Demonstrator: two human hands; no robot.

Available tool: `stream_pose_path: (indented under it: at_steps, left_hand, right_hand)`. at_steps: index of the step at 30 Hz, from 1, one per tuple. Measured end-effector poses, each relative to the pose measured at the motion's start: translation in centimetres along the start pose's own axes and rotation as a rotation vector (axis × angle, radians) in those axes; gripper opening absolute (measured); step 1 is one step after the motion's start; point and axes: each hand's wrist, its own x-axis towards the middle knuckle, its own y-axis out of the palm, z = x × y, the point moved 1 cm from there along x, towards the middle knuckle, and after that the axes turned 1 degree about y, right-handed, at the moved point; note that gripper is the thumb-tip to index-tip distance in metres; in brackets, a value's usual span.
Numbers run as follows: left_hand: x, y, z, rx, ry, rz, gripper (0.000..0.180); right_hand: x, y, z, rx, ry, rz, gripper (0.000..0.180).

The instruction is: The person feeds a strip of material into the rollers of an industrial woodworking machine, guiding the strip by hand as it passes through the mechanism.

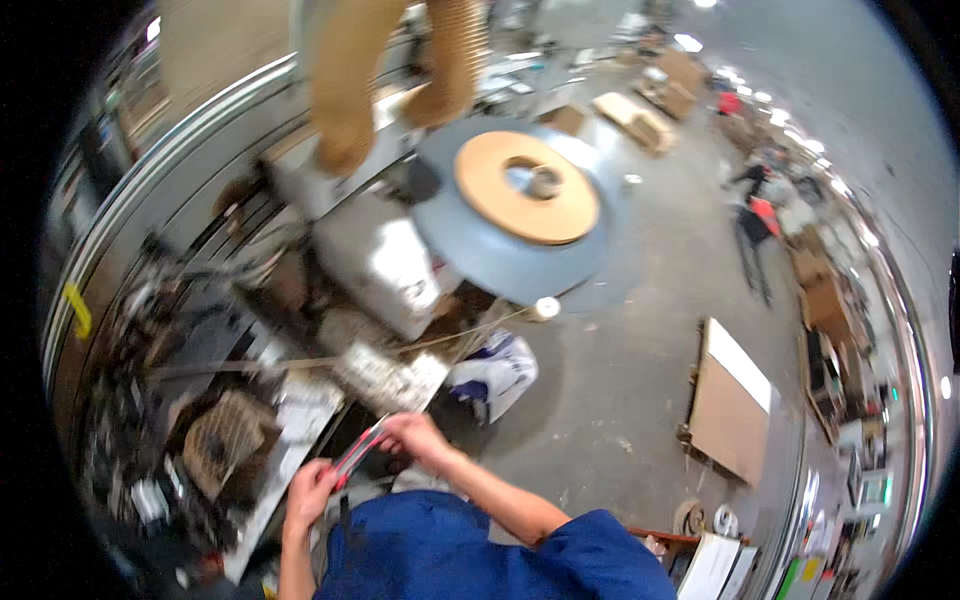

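In front of my waist, a slim red tool with a grey middle point(358, 456), which looks like a utility knife, slants between my two hands. My left hand point(312, 487) is closed round its lower end. The fingers of my right hand point(415, 438) pinch the upper end. Motion blur hides whether a blade sticks out. Just beyond the hands lies a white, stained surface of the machine point(385, 378). A thin tan strip point(450, 338) runs across above it, from the left toward a small white roller point(545, 309).
A large grey disc point(455, 235) carries a tan coil point(480, 180) ahead. Ribbed hoses point(345, 90) hang above the machine. A white and blue bag point(508, 375) sits near my right hand. Cluttered machine parts fill the left. Boards point(735, 415) stand at right; a person point(755, 220) is farther off.
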Motion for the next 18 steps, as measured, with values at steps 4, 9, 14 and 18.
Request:
stream_pose_path:
  at_steps: [4, 9, 14, 18]
  left_hand:
    - [-1.8, 0.2, 2.2, 0.050, -0.047, -0.220, 0.033]
    - [-5.6, 1.0, 3.6, 0.043, -0.210, -0.267, 0.031]
    - [-10.2, 1.9, 4.9, 0.177, -0.295, -0.338, 0.035]
    - [-13.4, 0.7, 6.1, 0.138, -0.357, -0.449, 0.035]
  right_hand:
    - [2.4, -4.1, -1.7, 0.190, 0.011, -0.131, 0.023]
    - [11.0, -9.6, -4.7, 0.211, 0.017, -0.333, 0.020]
    - [22.1, -11.5, -6.1, 0.199, 0.049, -0.327, 0.016]
    - [25.2, -12.5, -6.2, 0.312, 0.052, -0.193, 0.022]
